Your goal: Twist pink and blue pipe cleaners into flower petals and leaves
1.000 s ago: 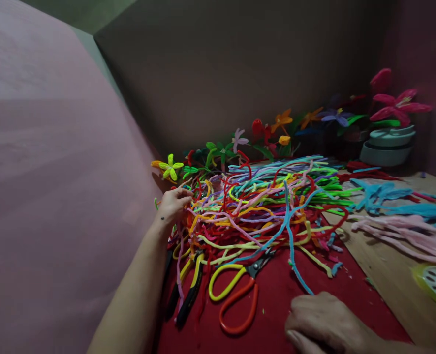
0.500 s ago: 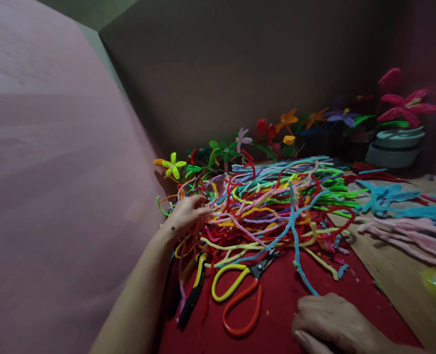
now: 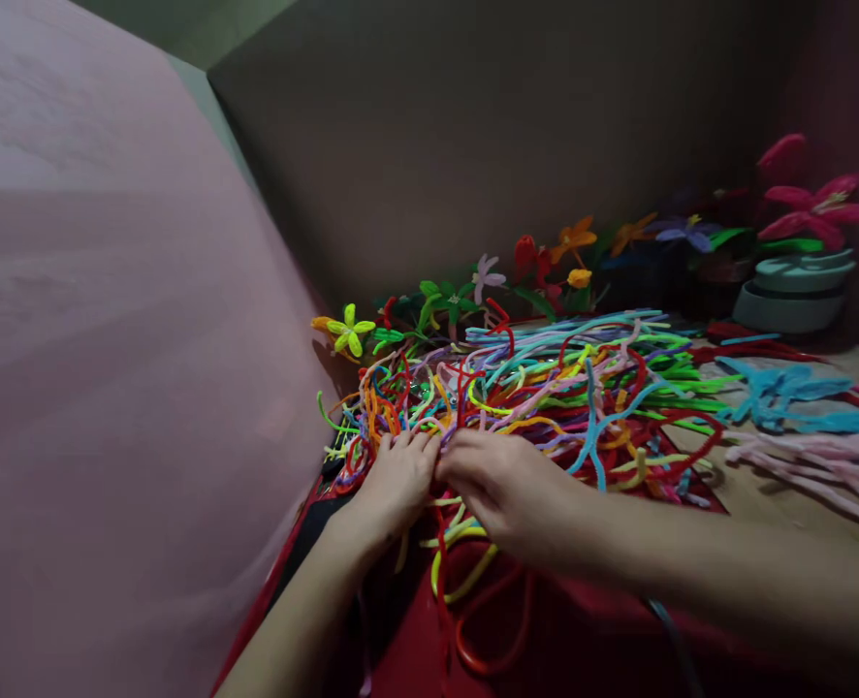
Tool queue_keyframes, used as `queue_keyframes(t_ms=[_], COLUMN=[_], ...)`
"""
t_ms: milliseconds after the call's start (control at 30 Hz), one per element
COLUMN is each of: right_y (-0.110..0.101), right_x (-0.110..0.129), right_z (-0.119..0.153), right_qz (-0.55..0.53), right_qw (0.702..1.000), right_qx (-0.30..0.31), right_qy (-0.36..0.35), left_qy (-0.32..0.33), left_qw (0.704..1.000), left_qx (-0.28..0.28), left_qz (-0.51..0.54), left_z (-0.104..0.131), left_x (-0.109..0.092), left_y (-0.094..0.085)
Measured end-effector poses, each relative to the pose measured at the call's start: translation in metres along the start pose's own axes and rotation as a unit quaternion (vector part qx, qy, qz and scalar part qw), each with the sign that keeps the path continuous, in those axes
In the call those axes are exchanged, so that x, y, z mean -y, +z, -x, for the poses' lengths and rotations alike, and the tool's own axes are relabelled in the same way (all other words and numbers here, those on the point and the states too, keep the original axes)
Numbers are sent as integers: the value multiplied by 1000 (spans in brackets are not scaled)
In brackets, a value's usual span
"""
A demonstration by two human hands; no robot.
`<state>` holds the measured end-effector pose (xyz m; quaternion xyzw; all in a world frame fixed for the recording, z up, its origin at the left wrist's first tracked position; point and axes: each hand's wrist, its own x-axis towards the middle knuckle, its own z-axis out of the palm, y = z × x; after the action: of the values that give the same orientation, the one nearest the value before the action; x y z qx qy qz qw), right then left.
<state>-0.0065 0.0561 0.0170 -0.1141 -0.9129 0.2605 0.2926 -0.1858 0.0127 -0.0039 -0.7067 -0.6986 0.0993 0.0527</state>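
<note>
A tangled heap of many-coloured fuzzy stems (image 3: 546, 388) lies on a red mat (image 3: 400, 640). At the heap's near left edge, my left hand (image 3: 397, 485) reaches in, its fingertips bent down among the stems. My right hand (image 3: 498, 480) is right beside it, fingers curled and pressed together at the stems. What either hand grips is hidden by the fingers. Below my right hand and forearm are the looped red and yellow handles of the scissors (image 3: 488, 664); their blades are covered.
Fuzzy-stem flowers, among them a yellow one (image 3: 350, 330), stand along the back wall. At the right are a grey-green round container (image 3: 789, 301), blue pieces (image 3: 779, 388) and pale pink stems (image 3: 822, 465). A pink sheet (image 3: 124, 388) rises at the left.
My right hand has moved from the lower right up and left to the heap, beside my left hand. My left hand has shifted slightly nearer and right. The pliers are now hidden.
</note>
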Motion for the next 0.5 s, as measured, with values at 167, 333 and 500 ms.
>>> queue_keyframes(t_ms=[167, 333, 500], right_y=[26, 30, 35], right_x=[-53, -70, -72], right_z=[-78, -94, -82], right_qz=[127, 155, 179], right_qw=[987, 971, 968], right_qx=[65, 137, 167], right_qy=[78, 116, 62], left_qy=[22, -41, -137], left_qw=[999, 994, 977], left_qx=[4, -36, -105], left_qz=[34, 100, 124], left_z=[-3, 0, -4], left_x=[8, 18, 35], left_y=[-6, -12, 3])
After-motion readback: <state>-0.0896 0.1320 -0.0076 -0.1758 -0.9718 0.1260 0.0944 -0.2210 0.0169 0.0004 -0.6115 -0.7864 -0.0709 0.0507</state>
